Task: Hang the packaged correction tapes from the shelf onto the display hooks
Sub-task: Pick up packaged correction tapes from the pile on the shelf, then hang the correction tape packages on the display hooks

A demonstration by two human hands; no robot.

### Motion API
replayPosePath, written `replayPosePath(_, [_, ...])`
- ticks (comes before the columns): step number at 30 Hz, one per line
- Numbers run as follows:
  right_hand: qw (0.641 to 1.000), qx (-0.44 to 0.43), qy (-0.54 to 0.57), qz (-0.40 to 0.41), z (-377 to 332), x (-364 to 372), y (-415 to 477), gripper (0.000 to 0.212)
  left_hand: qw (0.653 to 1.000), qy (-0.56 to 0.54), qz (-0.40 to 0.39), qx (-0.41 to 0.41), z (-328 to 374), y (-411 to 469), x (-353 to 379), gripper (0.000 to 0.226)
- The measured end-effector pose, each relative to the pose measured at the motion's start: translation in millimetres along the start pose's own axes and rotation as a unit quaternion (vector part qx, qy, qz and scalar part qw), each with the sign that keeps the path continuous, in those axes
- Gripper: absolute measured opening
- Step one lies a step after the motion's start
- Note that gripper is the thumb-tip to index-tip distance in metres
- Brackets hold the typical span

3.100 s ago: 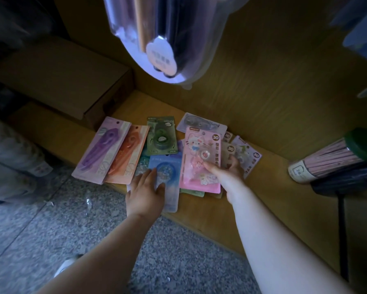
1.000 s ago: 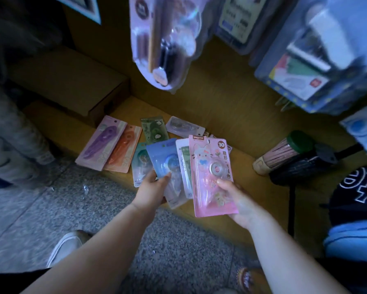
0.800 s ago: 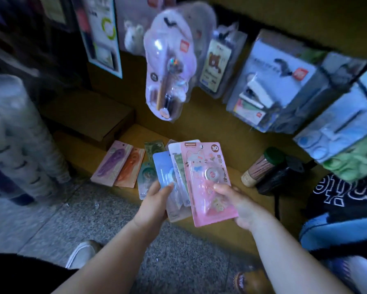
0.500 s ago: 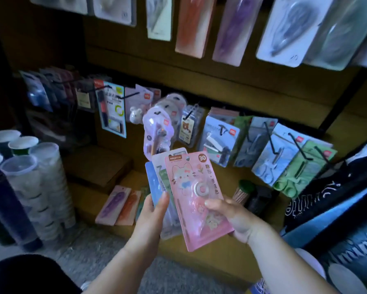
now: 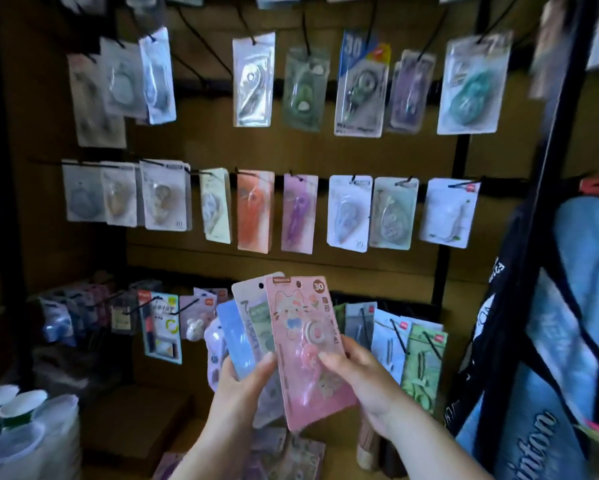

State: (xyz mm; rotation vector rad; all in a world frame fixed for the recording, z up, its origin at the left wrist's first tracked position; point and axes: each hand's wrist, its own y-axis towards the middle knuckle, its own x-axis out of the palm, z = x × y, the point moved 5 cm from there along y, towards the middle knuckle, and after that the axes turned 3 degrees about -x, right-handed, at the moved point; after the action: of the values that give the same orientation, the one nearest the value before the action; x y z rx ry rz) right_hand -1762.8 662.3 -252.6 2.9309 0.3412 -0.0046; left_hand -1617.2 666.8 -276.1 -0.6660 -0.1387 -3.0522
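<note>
I hold a fanned stack of packaged correction tapes in front of the display. My right hand [image 5: 367, 382] grips the front pink cat-printed package [image 5: 301, 327], thumb across its blister. My left hand [image 5: 242, 379] holds the packages behind it, a blue one [image 5: 234, 334] and a white-green one [image 5: 251, 310]. Black display hooks [image 5: 357, 181] in rows on the brown board carry hanging correction tapes, among them an orange one [image 5: 254, 211] and a purple one [image 5: 298, 213]. More packages [image 5: 277, 452] lie on the low shelf below my hands.
A lower row of hooks holds other stationery packs [image 5: 161, 327] and scissors packs [image 5: 419, 362]. Stacked plastic cups [image 5: 21, 431] stand at bottom left. A cardboard box [image 5: 135, 420] sits on the shelf. A black upright post [image 5: 547, 188] and blue bags [image 5: 568, 341] close off the right.
Both hands lifted the stack of packages off the shelf and raised it. My view swung up from the shelf to the rows of hooks.
</note>
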Motion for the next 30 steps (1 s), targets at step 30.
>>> replayPosePath(30, [0.997, -0.055, 0.011, 0.062, -94, 14, 113, 0.004, 0.996, -0.022, -0.024, 0.079, 98, 98, -42, 0.062])
